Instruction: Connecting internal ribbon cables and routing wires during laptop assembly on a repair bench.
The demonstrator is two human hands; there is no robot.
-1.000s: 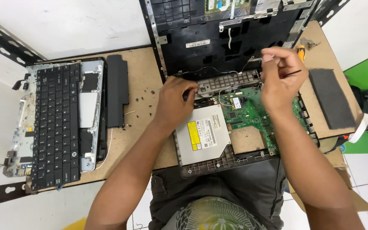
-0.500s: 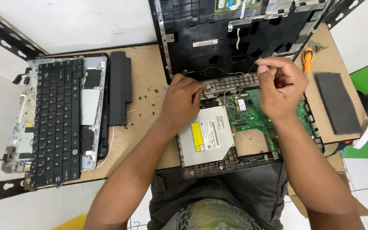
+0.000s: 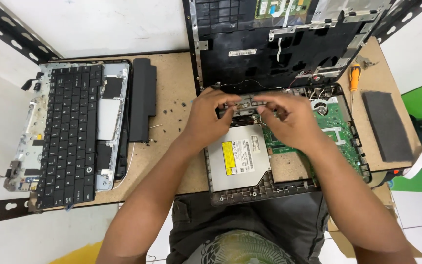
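Observation:
An opened laptop base point(image 3: 289, 188) lies in front of me, showing a green circuit board point(image 3: 340, 129) and a silver optical drive point(image 3: 238, 156). Its black lid point(image 3: 250, 54) stands open behind it. My left hand point(image 3: 210, 120) and my right hand point(image 3: 289, 115) meet at the base's back edge. The fingertips of both pinch a small grey metal part point(image 3: 245, 102) just above the drive. Whether the part is lifted or still seated is hidden by the fingers.
On the left of the brown board point(image 3: 172, 78) lie a removed keyboard and top cover point(image 3: 67, 139) and a black battery bar point(image 3: 142, 100). Loose screws point(image 3: 172, 105) are scattered between. An orange screwdriver point(image 3: 354, 77) and a grey foam pad point(image 3: 387, 124) lie at the right.
My right hand, raised over the right side of the base with a thin tool a second ago, has come down and left to join the left hand on the grey part.

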